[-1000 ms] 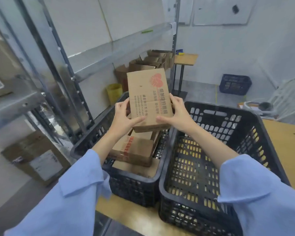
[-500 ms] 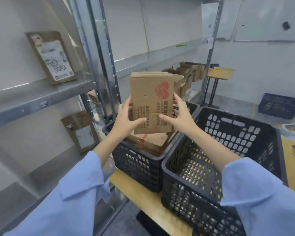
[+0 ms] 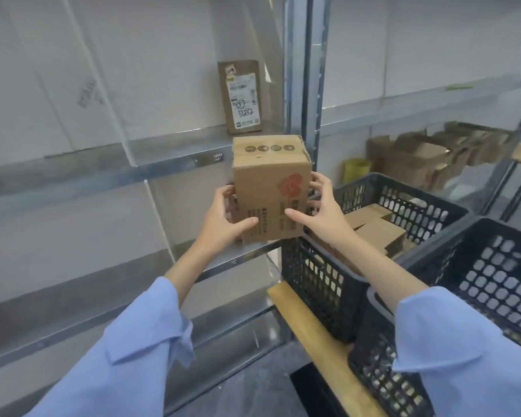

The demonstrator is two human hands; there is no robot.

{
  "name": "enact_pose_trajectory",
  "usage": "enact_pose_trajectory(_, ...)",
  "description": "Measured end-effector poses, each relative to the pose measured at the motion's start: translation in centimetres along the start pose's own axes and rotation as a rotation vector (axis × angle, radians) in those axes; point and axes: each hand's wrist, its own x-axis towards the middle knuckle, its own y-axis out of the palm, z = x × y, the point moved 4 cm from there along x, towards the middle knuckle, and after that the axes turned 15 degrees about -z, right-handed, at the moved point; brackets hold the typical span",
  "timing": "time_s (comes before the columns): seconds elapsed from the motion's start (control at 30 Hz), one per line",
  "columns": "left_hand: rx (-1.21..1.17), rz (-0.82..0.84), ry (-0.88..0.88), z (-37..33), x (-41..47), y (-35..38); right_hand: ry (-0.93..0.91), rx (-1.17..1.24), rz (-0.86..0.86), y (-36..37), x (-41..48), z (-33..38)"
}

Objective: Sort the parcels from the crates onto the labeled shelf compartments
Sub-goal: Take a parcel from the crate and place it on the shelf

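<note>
Left of the steel upright [image 3: 297, 70], the left hand [image 3: 223, 218] gripped the cardboard parcel [image 3: 268, 182], thumb on its front; just before the upright, the right hand [image 3: 322, 218] clasped its other side. Right of the upright stood the black crate [image 3: 322, 281].

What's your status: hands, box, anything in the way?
Both grip the box: left hand, right hand. Box upright, held before the shelf. Close on its right: steel post.

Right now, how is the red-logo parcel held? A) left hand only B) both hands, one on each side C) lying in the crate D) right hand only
B: the left hand and the right hand grip opposite sides of the parcel, held up in the air.
</note>
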Motion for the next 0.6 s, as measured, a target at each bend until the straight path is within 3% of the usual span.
enact_pose_trajectory(0.3, 0.06, -0.164, -0.085, 2.4, -3.8, -10.5, -0.085, 0.104, 0.189, 10.3, -2.9, 4.0)
enact_pose_trajectory(0.6, 0.126, -0.283, -0.138, 4.9, -8.5, -21.4, -0.002, 0.231, 0.345, 18.2, -8.9, 8.7)
